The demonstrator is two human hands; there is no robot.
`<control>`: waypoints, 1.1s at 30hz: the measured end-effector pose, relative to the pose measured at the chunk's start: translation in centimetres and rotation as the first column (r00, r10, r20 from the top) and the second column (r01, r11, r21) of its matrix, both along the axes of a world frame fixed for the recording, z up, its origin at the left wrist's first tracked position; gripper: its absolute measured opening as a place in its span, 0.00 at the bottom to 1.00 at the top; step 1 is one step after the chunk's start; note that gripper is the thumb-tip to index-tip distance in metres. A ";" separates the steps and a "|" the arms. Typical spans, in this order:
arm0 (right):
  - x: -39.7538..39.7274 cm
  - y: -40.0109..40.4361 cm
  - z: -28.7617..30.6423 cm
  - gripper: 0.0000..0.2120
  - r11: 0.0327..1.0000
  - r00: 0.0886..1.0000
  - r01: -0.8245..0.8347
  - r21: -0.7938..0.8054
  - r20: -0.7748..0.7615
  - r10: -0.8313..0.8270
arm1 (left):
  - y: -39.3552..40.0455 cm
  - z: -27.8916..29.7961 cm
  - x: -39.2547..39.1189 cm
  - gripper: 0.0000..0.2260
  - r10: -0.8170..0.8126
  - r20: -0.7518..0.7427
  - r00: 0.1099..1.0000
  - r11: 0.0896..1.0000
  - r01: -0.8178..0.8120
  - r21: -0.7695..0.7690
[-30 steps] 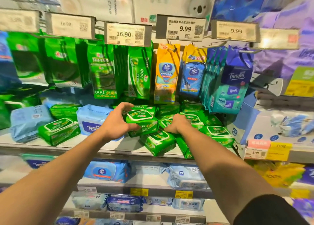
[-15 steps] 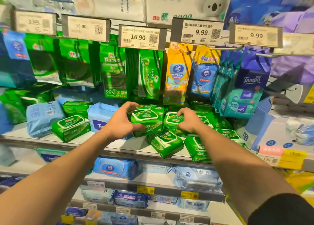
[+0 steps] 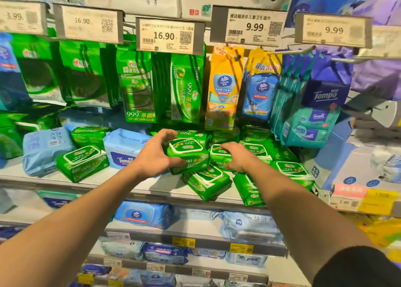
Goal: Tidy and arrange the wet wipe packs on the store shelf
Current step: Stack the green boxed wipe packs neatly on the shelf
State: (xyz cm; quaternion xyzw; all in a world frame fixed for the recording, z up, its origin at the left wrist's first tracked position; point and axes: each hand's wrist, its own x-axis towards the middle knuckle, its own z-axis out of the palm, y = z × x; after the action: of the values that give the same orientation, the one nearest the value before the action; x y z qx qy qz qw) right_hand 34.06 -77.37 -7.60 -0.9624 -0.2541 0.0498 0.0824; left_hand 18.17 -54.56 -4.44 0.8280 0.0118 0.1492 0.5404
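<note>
Right hand [image 3: 236, 156] now lifted onto a green pack (fingers curled over it), left hand [image 3: 156, 154] gripping neighbouring green wet wipe pack [image 3: 188, 156], both above shelf [image 3: 108, 181] edge

Green wipe packs [image 3: 188, 156]: glossy, crinkled plastic film. Shelf [image 3: 121, 183]: smooth, matt, pale. Price tags [image 3: 166, 36]: matt paper in plastic holders.

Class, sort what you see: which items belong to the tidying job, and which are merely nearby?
Job:
left hand
right hand
gripped green pack
green pack under right hand
shelf

Nearby:
blue Tempo pack
yellow hanging pack
price tags
</note>
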 end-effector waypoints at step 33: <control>-2.2 0.2 3.5 0.16 0.976 0.980 0.188 0.108 -0.088 -0.179 | -1.3 0.8 0.6 0.33 -0.014 0.033 0.999 0.999 0.012 0.034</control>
State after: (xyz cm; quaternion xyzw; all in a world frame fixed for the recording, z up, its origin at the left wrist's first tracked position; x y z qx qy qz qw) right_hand 31.83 -77.17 -4.12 -0.9726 -0.1631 0.0647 0.1523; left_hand 18.75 -55.88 -3.67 0.8345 -0.0050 0.1594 0.5274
